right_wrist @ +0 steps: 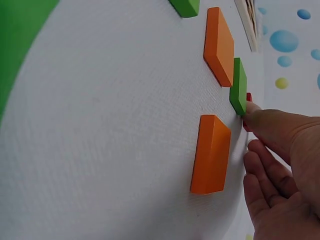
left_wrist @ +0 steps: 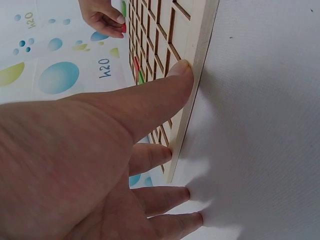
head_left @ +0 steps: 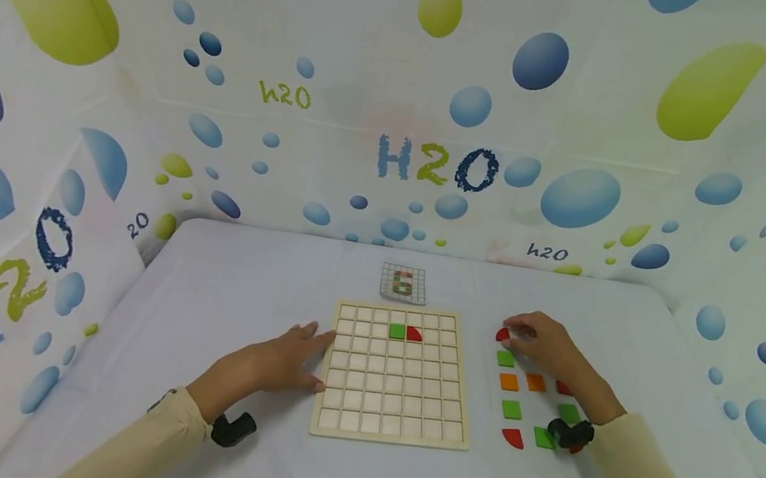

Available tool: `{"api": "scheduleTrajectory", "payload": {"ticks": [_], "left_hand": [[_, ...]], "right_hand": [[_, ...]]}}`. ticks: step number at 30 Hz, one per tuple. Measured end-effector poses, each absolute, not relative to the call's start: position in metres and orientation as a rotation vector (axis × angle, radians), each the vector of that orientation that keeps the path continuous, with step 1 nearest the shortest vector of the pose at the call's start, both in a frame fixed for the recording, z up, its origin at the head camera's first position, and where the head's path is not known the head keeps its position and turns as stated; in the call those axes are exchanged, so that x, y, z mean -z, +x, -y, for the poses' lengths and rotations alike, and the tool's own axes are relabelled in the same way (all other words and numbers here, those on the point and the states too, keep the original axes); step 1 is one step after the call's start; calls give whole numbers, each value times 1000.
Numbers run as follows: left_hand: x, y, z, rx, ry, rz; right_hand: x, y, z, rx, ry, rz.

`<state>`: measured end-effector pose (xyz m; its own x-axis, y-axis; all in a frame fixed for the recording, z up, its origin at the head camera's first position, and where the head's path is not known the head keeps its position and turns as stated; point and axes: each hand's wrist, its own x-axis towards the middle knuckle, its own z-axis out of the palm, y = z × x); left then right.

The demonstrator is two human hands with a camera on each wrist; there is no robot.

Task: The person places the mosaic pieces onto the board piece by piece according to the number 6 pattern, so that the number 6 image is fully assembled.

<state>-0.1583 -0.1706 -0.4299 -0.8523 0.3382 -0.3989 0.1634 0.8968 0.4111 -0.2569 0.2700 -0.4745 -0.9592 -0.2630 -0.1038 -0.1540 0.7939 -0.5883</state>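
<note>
A light wooden grid board (head_left: 387, 440) lies on the white table in the head view. One green square tile (head_left: 397, 331) and a red quarter-circle tile (head_left: 414, 334) sit in adjacent cells near its far edge. My left hand (head_left: 283, 358) rests along the board's left side, fingers spread; its thumb (left_wrist: 165, 87) touches the frame. To the right of the board, my right hand (head_left: 542, 343) pinches another red quarter-circle tile (head_left: 502, 334) at the far end of the loose tiles. Part of that tile (right_wrist: 249, 96) is hidden behind the thumb in the right wrist view.
Loose tiles lie right of the board, among them a green square (head_left: 506, 359), orange squares (head_left: 509, 382) and a red quarter-circle (head_left: 513, 438); my right forearm overlaps some. Behind the board lies a small pattern card (head_left: 403, 283). A printed curtain (head_left: 332, 180) closes off the back.
</note>
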Motion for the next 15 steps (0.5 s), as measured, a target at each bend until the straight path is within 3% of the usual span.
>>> {"api": "scheduleTrajectory", "payload": {"ticks": [15], "left_hand": [[429,-158,170,-523,353,-2584]], "right_hand": [[477,-256,-272,897,-410,-2832]]}}
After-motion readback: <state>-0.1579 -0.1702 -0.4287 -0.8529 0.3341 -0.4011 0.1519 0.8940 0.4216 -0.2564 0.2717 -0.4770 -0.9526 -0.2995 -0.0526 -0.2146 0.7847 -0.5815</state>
